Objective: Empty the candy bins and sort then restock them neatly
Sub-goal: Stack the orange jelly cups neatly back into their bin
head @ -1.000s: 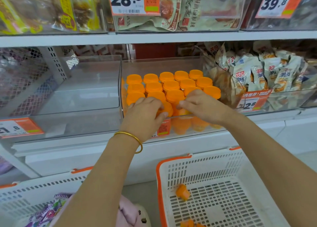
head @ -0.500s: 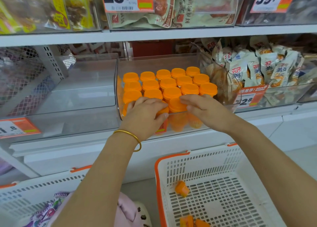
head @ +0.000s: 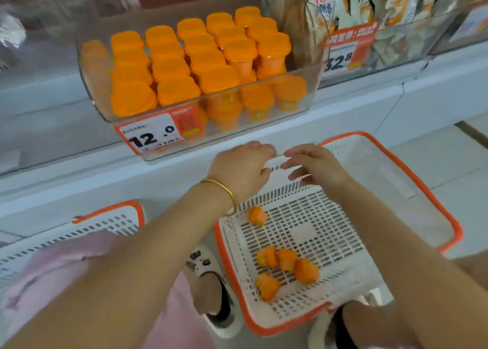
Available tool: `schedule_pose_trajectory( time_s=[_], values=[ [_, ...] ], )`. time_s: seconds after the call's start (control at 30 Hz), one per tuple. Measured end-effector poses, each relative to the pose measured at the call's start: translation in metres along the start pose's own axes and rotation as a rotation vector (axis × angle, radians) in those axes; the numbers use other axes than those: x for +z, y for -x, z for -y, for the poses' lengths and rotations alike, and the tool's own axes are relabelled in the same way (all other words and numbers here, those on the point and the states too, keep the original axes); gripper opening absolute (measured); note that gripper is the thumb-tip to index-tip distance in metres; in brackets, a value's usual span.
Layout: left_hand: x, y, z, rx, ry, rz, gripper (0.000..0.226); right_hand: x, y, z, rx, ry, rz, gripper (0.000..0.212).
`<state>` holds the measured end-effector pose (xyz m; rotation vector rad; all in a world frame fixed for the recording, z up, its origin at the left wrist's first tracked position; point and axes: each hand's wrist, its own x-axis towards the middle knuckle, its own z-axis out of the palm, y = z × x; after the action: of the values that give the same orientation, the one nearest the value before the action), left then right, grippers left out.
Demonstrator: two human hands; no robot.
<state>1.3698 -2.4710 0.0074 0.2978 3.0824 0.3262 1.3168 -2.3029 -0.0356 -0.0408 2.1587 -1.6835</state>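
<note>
Just below filled bin (head: 253,133), left hand (head: 240,169) and right hand (head: 315,167) empty, relaxed, loose cups (head: 286,263) beneath in basket (head: 303,233)

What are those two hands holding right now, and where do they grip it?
Nothing: the left hand and right hand hang empty, fingers loose, over the white basket.

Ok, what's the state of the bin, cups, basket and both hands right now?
Clear bin: on shelf, mostly full.
Stacked cups: upright, lids on, in rows.
Loose cups: a few lying tipped in the basket.
White basket: below the shelf, nearly empty.
Left hand: empty, over basket's far rim.
Right hand: empty, fingers relaxed, beside the left.
</note>
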Motion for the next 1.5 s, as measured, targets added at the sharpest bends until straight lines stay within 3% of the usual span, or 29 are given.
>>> schedule_pose_trajectory(
  time_s=[0.13,0.23,0.37,0.47,0.6,0.73,0.87,0.93,1.07,1.17,1.37,1.5],
  values=[
    [0.092,-0.017,0.009,-0.065,0.04,0.41,0.039,0.003,-0.013,-0.107,0.394,0.267,0.135,0.027],
    [0.161,-0.014,0.011,-0.157,0.127,0.586,0.041,0.008,-0.008,-0.161,0.542,0.492,0.281,0.041],
    [0.232,0.001,0.01,-0.402,0.252,0.809,0.061,0.022,-0.012,-0.216,0.623,0.73,0.469,0.067],
    [0.27,0.007,0.007,-0.682,0.348,0.919,0.069,0.043,-0.016,-0.243,0.718,0.774,0.464,0.079],
    [0.306,0.013,0.0,-0.845,0.426,0.967,0.065,0.065,-0.014,-0.259,0.83,0.773,0.27,0.089],
    [0.32,0.013,-0.004,-0.988,0.646,0.926,0.061,0.068,-0.029,-0.272,0.95,0.695,0.201,0.092],
    [0.318,0.01,-0.005,-1.116,0.891,0.836,0.05,0.056,-0.031,-0.265,0.888,0.552,0.194,0.053],
    [0.315,0.009,-0.004,-1.108,0.93,0.801,0.045,0.049,-0.03,-0.26,0.9,0.485,0.194,0.055],
    [0.301,0.002,0.001,-1.151,1.043,0.632,0.041,0.037,-0.032,-0.248,0.975,0.117,0.112,0.088],
    [0.274,-0.009,0.002,-1.229,1.247,0.51,0.034,0.022,-0.035,-0.224,0.958,-0.163,0.053,0.071],
    [0.172,-0.043,-0.012,-1.031,1.395,0.313,0.027,-0.013,-0.028,-0.14,0.672,-0.442,0.082,0.069],
    [0.074,-0.047,-0.026,-0.82,1.339,0.24,0.021,-0.034,-0.006,-0.067,0.443,-0.626,0.072,0.061]
  ],
)
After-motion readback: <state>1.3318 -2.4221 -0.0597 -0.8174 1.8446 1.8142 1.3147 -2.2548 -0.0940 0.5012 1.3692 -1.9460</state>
